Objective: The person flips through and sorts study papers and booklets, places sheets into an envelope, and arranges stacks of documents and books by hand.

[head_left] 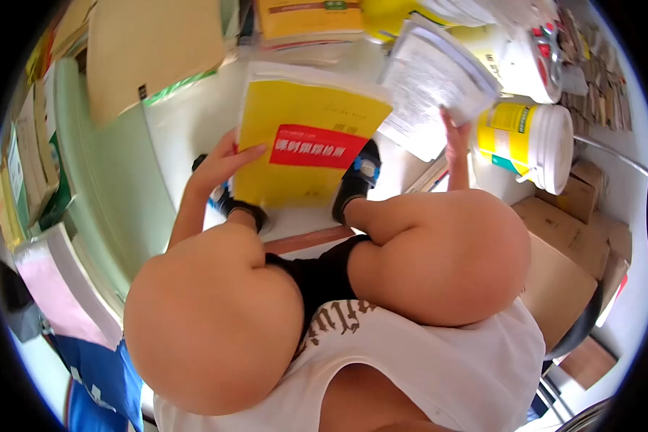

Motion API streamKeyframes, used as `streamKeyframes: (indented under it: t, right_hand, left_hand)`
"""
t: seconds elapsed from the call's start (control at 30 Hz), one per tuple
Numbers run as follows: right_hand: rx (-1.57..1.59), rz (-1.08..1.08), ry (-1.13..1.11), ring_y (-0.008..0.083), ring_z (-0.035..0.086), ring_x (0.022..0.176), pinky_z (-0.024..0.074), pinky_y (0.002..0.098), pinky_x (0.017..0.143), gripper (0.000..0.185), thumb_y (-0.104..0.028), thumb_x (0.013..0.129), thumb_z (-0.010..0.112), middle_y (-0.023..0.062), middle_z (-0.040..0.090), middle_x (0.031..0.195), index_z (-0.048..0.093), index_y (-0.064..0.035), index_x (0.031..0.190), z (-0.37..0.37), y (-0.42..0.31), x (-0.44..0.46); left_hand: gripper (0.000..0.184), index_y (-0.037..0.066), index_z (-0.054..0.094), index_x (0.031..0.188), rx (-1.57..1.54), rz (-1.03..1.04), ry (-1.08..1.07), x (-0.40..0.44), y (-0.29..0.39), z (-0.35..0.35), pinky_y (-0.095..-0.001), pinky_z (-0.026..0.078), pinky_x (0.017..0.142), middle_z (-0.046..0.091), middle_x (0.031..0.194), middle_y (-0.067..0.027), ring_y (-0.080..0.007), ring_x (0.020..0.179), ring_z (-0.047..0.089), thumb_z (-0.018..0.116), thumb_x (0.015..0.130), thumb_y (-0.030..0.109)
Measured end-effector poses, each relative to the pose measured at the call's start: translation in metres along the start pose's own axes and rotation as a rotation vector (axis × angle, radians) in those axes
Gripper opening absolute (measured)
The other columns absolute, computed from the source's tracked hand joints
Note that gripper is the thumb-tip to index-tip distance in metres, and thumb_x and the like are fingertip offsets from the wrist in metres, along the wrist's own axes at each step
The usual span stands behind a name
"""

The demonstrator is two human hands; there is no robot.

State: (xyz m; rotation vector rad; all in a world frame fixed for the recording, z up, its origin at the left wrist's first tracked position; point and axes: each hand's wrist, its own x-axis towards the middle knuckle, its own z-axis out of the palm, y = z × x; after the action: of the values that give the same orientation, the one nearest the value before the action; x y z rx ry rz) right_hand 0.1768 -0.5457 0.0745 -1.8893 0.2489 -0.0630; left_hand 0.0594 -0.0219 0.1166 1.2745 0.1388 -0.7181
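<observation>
A yellow booklet (306, 180) with a red label is held up in front of my knees. My left hand (227, 160) grips its left edge, the thumb lying on the cover. Farther right, a stack of printed white papers (435, 86) tilts above the floor. My right hand (455, 140) is at its lower right edge, fingers partly behind the sheets, closed on it.
A yellow and white bucket (515, 140) lies on its side at the right, near cardboard boxes (565, 230). Orange-yellow books (309, 21) lie at the top. Books and folders (39, 144) line the left side. My feet are behind the booklet.
</observation>
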Motion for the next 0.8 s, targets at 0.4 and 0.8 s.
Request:
streamKeyframes:
  t: [0.4, 0.8]
  right_hand:
    - [0.499, 0.291, -0.603, 0.0152, 0.064, 0.105, 0.0538, 0.0322, 0.091, 0.055, -0.018, 0.091, 0.076, 0.0075, 0.066, 0.121, 0.052, -0.0035, 0.139, 0.175, -0.070, -0.078]
    - [0.437, 0.582, -0.747, 0.0138, 0.065, 0.106, 0.0551, 0.0305, 0.087, 0.039, -0.011, 0.097, 0.067, 0.0086, 0.067, 0.123, 0.057, -0.0014, 0.133, 0.191, -0.019, -0.105]
  left_hand:
    - [0.043, 0.005, 0.050, 0.139, -0.282, 0.215, 0.266, 0.044, 0.019, 0.033, -0.0287, 0.050, 0.095, 0.065, 0.125, -0.0042, -0.0135, 0.111, 0.062, 0.064, 0.100, 0.015]
    - [0.036, 0.002, 0.045, 0.129, 0.080, 0.286, 0.606, 0.057, -0.064, -0.001, -0.0330, 0.054, 0.082, 0.065, 0.116, -0.0154, -0.0203, 0.092, 0.066, 0.061, 0.102, 0.020]
